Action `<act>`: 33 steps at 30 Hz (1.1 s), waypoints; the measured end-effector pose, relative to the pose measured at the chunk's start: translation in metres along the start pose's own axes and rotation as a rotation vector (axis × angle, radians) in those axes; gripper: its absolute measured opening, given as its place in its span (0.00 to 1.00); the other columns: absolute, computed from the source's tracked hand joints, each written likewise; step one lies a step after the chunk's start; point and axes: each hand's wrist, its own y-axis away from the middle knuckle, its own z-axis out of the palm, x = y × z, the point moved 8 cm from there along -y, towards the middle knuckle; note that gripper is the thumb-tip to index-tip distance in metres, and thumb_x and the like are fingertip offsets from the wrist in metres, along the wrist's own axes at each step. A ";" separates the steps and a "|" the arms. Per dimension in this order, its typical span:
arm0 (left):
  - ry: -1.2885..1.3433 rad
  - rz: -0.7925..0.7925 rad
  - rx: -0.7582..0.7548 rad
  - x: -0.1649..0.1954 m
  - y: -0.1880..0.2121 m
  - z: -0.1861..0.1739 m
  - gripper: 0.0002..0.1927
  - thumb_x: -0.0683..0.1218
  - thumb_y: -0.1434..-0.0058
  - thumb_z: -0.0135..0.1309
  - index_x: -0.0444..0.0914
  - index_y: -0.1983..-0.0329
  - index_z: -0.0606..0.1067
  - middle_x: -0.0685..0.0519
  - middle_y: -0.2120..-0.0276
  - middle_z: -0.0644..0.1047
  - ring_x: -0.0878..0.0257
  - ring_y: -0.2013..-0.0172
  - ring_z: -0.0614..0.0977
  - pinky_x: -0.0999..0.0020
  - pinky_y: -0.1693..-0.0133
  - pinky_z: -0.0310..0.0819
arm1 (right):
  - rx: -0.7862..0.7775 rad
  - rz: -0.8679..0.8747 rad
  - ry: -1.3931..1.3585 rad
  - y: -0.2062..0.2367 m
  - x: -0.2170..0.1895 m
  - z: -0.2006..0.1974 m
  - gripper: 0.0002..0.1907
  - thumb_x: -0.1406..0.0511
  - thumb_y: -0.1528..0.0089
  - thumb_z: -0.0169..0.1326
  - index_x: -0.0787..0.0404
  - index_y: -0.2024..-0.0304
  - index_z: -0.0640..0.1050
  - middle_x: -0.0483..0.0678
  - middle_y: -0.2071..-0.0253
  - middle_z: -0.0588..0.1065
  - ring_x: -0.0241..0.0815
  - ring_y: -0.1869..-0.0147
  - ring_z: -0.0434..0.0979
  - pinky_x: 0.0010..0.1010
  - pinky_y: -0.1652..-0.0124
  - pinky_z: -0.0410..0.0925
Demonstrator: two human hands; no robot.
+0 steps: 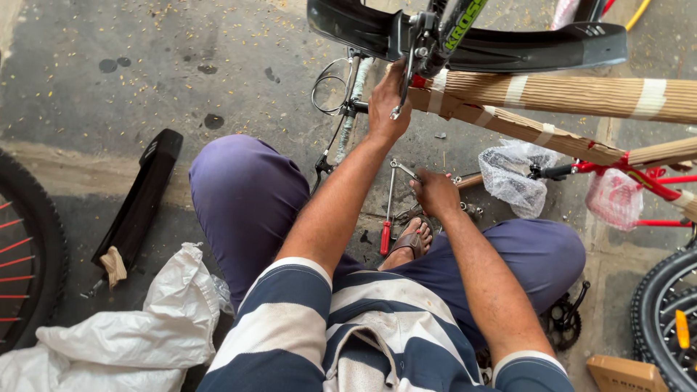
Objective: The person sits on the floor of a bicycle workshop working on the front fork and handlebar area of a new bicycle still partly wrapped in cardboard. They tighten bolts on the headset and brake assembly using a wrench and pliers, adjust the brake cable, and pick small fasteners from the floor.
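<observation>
Striped blue-and-white shirt [348, 327] nearest, person squatting | left hand [387, 101] closed round brake fitting at black plastic mudguard [465, 40] | right hand [435, 192] low, gripping spanner [398, 168] among floor tools | cardboard-wrapped red bicycle frame [581, 94] still packed; second mudguard [141, 196] lies unfitted | assembly looks early.

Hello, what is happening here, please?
A person sits on the concrete floor working on a bicycle wrapped in cardboard. The left hand is raised to the bracket under the black mudguard. The right hand reaches among tools on the ground, near a red-handled screwdriver. A loose black mudguard lies to the left.
</observation>
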 end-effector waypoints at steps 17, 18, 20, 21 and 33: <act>-0.043 -0.153 -0.036 -0.002 -0.017 0.017 0.13 0.41 0.34 0.45 0.34 0.52 0.78 0.39 0.54 0.78 0.43 0.51 0.81 0.51 0.47 0.73 | 0.080 -0.071 -0.070 0.012 -0.003 -0.005 0.12 0.61 0.37 0.56 0.65 0.59 0.76 0.62 0.64 0.78 0.65 0.55 0.77 0.54 0.55 0.69; -0.097 -0.216 -0.076 -0.004 -0.019 0.018 0.13 0.42 0.34 0.45 0.33 0.54 0.79 0.38 0.55 0.78 0.42 0.52 0.81 0.51 0.46 0.73 | 0.096 -0.088 -0.056 0.013 -0.003 -0.005 0.12 0.62 0.38 0.56 0.65 0.59 0.76 0.63 0.64 0.77 0.65 0.56 0.77 0.54 0.55 0.69; -0.123 -0.243 -0.092 -0.003 -0.021 0.016 0.13 0.42 0.35 0.45 0.33 0.57 0.79 0.37 0.56 0.79 0.41 0.52 0.80 0.50 0.46 0.72 | 0.141 -0.107 -0.067 0.016 -0.004 -0.005 0.12 0.62 0.38 0.56 0.65 0.59 0.77 0.63 0.65 0.77 0.65 0.57 0.77 0.54 0.56 0.69; -0.093 -0.204 -0.069 0.001 -0.021 0.013 0.13 0.41 0.36 0.44 0.33 0.57 0.79 0.37 0.57 0.78 0.40 0.53 0.80 0.49 0.46 0.71 | 0.172 -0.106 -0.091 0.017 -0.004 -0.006 0.11 0.62 0.39 0.56 0.65 0.60 0.77 0.63 0.65 0.77 0.66 0.57 0.77 0.54 0.56 0.69; -0.506 0.388 -0.058 0.011 -0.002 0.023 0.17 0.39 0.36 0.52 0.32 0.44 0.69 0.35 0.58 0.75 0.35 0.57 0.75 0.42 0.44 0.68 | 0.345 0.037 -0.157 -0.024 0.008 -0.099 0.20 0.59 0.33 0.53 0.64 0.43 0.70 0.63 0.70 0.78 0.67 0.66 0.80 0.56 0.60 0.72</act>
